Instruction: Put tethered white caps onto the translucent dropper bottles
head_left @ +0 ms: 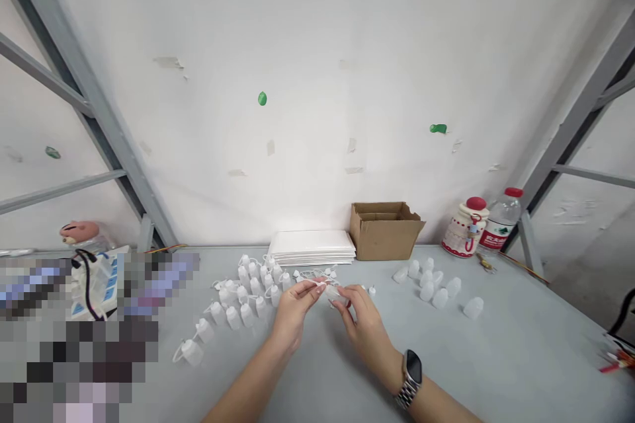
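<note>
Both hands meet over the middle of the table. My right hand (pixel 362 317), with a watch on its wrist, grips a small translucent bottle (pixel 333 293) lying on its side. My left hand (pixel 296 307) pinches a white strapped cap (pixel 321 284) at the bottle's left end. Whether the cap sits on the neck is hidden by the fingers. Just behind the hands lies a pile of white caps with straps (pixel 313 273). To the left stand several capped white bottles (pixel 233 317) in loose rows. Several translucent bottles without visible caps (pixel 440 297) lie to the right.
Against the wall are a stack of white sheets (pixel 311 248) and an open cardboard box (pixel 384 240). A decorated jar (pixel 464 228) and a red-capped water bottle (pixel 502 218) stand back right. On the left a black cable (pixel 88 284) crosses a white-and-blue package; nearby areas are pixelated.
</note>
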`<act>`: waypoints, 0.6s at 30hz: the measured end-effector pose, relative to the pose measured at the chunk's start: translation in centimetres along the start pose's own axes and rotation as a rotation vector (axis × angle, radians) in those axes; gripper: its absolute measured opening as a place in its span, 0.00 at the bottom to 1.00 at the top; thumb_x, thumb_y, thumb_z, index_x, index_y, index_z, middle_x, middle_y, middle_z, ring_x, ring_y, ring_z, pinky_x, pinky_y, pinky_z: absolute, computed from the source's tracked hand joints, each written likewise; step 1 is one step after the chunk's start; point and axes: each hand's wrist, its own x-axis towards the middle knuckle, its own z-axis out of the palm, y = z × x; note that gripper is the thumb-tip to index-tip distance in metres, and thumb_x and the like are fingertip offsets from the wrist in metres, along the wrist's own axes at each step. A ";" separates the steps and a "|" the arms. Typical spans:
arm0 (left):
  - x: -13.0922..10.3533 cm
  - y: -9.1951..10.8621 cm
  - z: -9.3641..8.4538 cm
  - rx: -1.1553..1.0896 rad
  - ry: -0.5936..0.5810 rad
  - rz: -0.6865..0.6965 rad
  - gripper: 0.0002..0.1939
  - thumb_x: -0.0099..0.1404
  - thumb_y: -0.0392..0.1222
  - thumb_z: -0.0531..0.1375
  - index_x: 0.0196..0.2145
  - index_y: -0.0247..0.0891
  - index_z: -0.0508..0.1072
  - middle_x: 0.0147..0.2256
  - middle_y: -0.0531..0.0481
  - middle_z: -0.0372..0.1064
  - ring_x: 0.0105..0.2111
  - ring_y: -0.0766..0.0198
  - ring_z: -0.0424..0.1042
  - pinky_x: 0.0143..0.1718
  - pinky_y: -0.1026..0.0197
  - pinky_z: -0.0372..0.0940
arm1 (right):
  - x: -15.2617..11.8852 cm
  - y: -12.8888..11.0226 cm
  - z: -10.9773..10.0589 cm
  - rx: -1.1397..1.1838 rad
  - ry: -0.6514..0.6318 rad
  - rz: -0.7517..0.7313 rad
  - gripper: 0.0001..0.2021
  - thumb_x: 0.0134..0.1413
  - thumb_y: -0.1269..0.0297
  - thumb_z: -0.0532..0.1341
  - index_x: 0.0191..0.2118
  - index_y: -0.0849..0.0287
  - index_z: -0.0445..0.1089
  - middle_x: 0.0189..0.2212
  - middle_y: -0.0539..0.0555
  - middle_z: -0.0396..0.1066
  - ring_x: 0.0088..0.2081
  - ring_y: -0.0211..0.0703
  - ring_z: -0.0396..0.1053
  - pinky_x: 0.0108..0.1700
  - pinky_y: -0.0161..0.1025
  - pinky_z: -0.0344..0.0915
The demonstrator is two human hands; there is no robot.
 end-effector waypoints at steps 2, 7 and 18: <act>0.0 0.2 0.0 0.063 -0.008 0.047 0.11 0.46 0.45 0.67 0.26 0.37 0.78 0.37 0.44 0.75 0.44 0.53 0.69 0.50 0.54 0.59 | 0.1 -0.2 -0.1 0.088 -0.044 0.136 0.09 0.58 0.60 0.54 0.39 0.58 0.67 0.30 0.55 0.68 0.33 0.45 0.67 0.36 0.42 0.65; -0.1 0.7 0.1 0.192 -0.026 0.069 0.12 0.47 0.45 0.66 0.30 0.38 0.78 0.38 0.45 0.76 0.43 0.52 0.70 0.48 0.53 0.60 | 0.8 0.0 0.1 0.546 -0.215 0.575 0.18 0.54 0.48 0.52 0.26 0.59 0.63 0.17 0.46 0.60 0.17 0.35 0.58 0.22 0.35 0.59; 0.0 1.2 0.1 0.370 -0.032 0.207 0.08 0.46 0.44 0.66 0.27 0.41 0.79 0.46 0.43 0.68 0.50 0.50 0.63 0.52 0.52 0.57 | 1.4 -0.9 -0.3 0.861 -0.375 0.836 0.26 0.48 0.38 0.51 0.26 0.60 0.65 0.11 0.42 0.54 0.13 0.32 0.51 0.18 0.33 0.50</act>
